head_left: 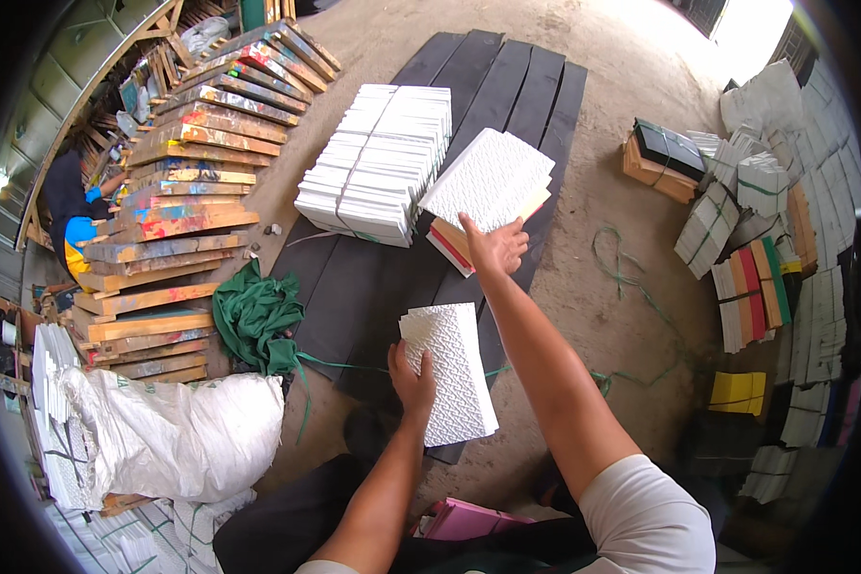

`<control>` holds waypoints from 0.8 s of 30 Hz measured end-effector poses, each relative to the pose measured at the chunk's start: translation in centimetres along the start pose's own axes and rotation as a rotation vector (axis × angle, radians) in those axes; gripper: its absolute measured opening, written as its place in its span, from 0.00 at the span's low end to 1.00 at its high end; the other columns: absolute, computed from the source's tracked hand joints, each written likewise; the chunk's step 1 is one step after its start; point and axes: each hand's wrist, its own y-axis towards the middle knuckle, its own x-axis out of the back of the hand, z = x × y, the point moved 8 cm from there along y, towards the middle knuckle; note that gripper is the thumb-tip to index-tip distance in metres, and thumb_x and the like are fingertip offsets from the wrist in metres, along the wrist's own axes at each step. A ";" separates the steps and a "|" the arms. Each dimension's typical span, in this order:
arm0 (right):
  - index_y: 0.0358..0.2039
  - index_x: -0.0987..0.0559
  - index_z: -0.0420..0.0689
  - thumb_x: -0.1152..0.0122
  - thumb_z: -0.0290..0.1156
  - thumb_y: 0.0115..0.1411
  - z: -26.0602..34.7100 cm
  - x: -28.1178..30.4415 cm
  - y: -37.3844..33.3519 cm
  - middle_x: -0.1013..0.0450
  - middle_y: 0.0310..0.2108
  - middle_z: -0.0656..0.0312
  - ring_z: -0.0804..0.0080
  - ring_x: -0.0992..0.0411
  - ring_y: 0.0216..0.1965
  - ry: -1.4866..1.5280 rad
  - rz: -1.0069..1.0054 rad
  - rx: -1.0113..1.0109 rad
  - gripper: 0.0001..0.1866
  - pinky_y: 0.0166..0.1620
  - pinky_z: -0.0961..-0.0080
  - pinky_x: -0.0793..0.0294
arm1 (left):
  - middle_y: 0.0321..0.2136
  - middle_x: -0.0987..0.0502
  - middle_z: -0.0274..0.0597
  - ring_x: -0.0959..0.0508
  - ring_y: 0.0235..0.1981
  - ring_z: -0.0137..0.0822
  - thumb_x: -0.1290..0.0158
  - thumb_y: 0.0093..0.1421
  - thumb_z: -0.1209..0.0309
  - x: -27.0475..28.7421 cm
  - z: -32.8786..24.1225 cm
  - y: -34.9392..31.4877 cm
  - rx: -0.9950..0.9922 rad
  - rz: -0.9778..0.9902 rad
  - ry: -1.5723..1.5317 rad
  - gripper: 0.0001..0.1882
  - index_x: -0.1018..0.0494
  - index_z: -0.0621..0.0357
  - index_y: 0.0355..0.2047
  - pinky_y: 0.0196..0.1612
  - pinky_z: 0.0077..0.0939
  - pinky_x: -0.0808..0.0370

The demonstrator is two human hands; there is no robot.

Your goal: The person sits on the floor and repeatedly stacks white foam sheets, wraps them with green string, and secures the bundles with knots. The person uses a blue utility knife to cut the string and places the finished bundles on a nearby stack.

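Note:
My left hand [413, 381] grips the left edge of a small stack of white embossed sheets [454, 373], thumb on top. This stack lies at the near end of the dark planks [340, 320], with green twine [349, 365] running beneath it. Farther off, my right hand [496, 249] is closed at the near edge of another stack of white embossed sheets [493, 177], its fingertips partly hidden. Red, cream and yellow sheets [450, 247] show under that stack. Just left of it stands a tall tied bundle of white sheets [378, 158].
Paint-stained wooden frames [182, 206] lean in a long row at left. Near them are a green cloth [258, 316] and a white sack [177, 430]. Tied bundles, including a multicoloured one [751, 292], line the right side. Loose twine [622, 273] lies on the floor; pink sheets [474, 519] are below me.

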 end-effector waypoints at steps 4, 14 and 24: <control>0.74 0.49 0.35 0.22 0.72 0.39 1.4 -2.1 1.8 0.37 0.63 0.46 0.52 0.36 0.64 -0.183 0.021 -0.101 0.76 0.60 0.56 0.29 | 0.67 0.41 0.72 0.39 0.69 0.67 0.42 0.68 0.54 -0.9 0.2 -0.3 -0.075 -0.021 0.028 0.35 0.37 0.65 0.66 0.71 0.57 0.43; 0.66 0.40 0.40 0.14 0.60 0.35 2.2 -0.8 3.0 0.32 0.61 0.50 0.55 0.30 0.62 -0.088 0.163 -0.306 0.65 0.62 0.60 0.28 | 0.67 0.41 0.70 0.40 0.69 0.65 0.42 0.68 0.54 -0.3 0.2 -0.9 -0.045 -0.021 0.057 0.34 0.37 0.63 0.66 0.71 0.57 0.44; 0.55 0.32 0.36 0.33 0.39 0.61 6.2 10.1 -1.3 0.19 0.37 0.45 0.48 0.18 0.36 -0.080 -0.087 0.665 0.29 0.44 0.52 0.20 | 0.62 0.34 0.68 0.36 0.66 0.64 0.42 0.68 0.57 1.8 0.6 -0.6 -0.075 -0.215 0.031 0.29 0.32 0.63 0.62 0.69 0.56 0.40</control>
